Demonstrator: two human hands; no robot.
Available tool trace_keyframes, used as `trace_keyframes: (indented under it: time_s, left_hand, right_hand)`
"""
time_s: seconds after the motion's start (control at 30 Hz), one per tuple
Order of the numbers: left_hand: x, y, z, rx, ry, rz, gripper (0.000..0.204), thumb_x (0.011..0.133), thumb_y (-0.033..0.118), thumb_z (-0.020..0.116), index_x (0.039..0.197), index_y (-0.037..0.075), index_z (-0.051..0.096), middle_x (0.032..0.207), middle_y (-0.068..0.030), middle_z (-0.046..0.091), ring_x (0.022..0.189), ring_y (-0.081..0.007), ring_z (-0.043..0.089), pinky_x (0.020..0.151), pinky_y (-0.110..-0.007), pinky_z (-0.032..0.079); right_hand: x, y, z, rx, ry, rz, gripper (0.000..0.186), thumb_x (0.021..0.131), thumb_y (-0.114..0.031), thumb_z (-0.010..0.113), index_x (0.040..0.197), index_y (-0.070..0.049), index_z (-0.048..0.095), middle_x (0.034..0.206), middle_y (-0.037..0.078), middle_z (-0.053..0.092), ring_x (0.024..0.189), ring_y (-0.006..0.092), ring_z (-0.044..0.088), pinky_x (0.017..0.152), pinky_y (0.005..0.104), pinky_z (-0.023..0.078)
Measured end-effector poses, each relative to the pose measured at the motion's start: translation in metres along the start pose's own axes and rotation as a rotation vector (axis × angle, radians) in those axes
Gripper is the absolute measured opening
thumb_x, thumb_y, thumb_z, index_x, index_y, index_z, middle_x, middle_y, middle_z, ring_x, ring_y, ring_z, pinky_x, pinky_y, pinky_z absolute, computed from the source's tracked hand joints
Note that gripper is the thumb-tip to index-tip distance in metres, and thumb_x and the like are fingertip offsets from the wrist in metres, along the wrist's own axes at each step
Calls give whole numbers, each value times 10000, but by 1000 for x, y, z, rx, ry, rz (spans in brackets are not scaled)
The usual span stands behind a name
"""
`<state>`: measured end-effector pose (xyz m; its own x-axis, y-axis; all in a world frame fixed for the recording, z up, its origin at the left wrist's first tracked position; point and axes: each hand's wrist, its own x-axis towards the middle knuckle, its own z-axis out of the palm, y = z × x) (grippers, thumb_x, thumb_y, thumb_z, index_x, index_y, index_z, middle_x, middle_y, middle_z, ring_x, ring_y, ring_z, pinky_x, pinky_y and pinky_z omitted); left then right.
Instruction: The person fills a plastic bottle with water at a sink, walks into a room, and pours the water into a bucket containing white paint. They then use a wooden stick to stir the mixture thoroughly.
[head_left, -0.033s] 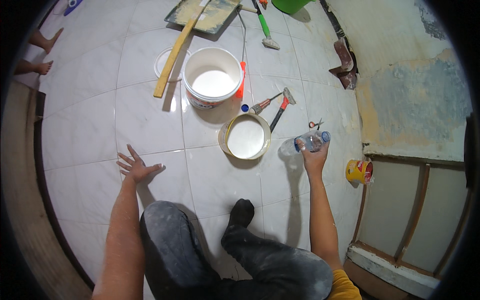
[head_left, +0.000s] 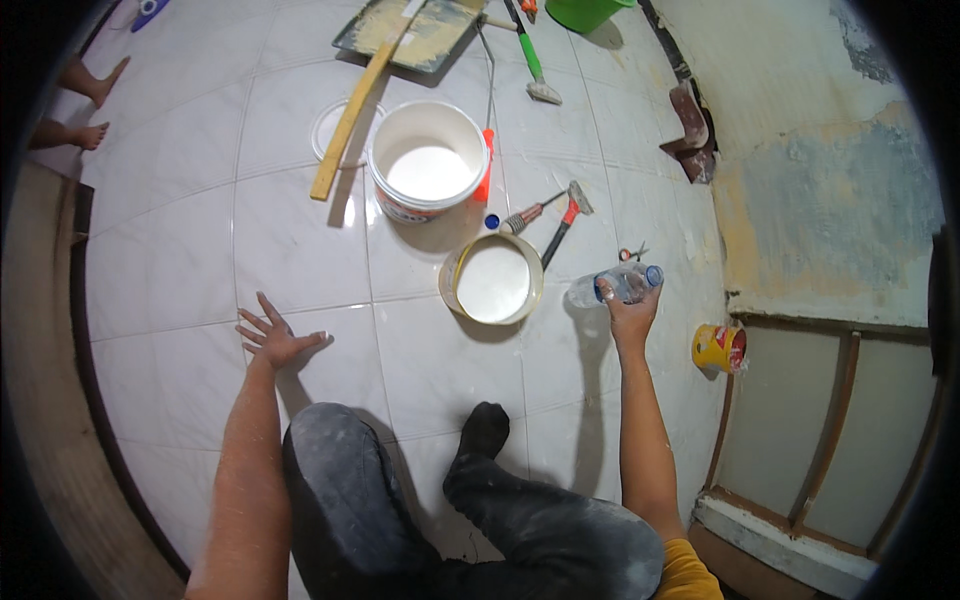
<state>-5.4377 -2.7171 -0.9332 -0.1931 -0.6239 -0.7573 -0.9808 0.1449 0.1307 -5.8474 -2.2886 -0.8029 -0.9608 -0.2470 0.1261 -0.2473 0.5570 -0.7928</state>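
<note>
I grip a clear plastic bottle (head_left: 625, 283) with a blue neck in my right hand (head_left: 631, 320), raised above the floor. My left hand (head_left: 283, 335) is open, fingers spread low over the white tiles at left; whether they touch is unclear. Left of the bottle is a round tub (head_left: 492, 285) of white liquid, with a larger white bucket (head_left: 422, 163) behind it and a lid (head_left: 331, 121) beside that. Near the tub lie a small blue cap (head_left: 492, 221), a screwdriver-like tool (head_left: 525, 215), a red-and-black scraper (head_left: 567, 220) and small scissors (head_left: 628, 254).
A stained tray (head_left: 410, 37) holds a wooden stick (head_left: 350, 130). A green-handled scraper (head_left: 530, 55) and green bucket (head_left: 588, 12) are at the back. A yellow pot (head_left: 715, 348) stands by the patchy wall (head_left: 820, 210). Another person's feet (head_left: 102, 85) show at left.
The whole view has shifted very slightly downward in the picture. My hands and the objects otherwise look the same.
</note>
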Motion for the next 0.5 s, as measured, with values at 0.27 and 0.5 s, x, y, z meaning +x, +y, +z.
trace_keyframes:
  time_s: [0.27,0.5]
  left_hand:
    - [-13,5,-14,-27,-75,-7,1797,545,773,901,1489,106,-474,1524,-411,-439,1417,-635,-373,1147,-767,-125]
    - [-11,13,-5,-204,289,33,1538,638,711,889,1634,27,-62,1632,-405,-174,1523,-551,-143,1193,-706,-40]
  right_hand:
    - [33,56,41,173,190,62,752,763,-69,931,1331,-39,438,1339,132,588,1215,262,571,1088,381,444]
    - [35,64,28,183,133,124,849,735,-104,960,1397,-10,437,1353,147,558,1257,278,558,1092,393,454]
